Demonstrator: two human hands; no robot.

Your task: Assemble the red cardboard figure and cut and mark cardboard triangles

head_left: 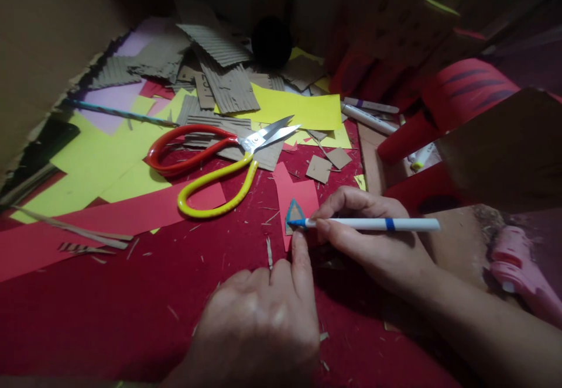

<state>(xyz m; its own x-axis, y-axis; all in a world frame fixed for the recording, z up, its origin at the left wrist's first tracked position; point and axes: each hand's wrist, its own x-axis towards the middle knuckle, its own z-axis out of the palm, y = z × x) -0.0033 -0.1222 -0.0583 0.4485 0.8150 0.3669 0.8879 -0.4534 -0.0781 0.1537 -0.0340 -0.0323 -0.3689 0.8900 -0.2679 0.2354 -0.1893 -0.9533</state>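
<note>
A white felt-tip pen with a blue tip and blue band is pinched between the thumb and fingers of my right hand. Its tip touches a small cardboard triangle with blue marks along its sides. The triangle lies on a small red paper piece. My left hand is closed except for its index finger, which holds down the triangle's lower edge. Beyond my hands lie scissors with one red and one yellow handle, blades slightly apart.
Two cardboard squares lie past the red piece. Yellow paper, corrugated cardboard scraps and a long red strip cover the far and left parts. Red paper tubes and a pink glue gun are at right.
</note>
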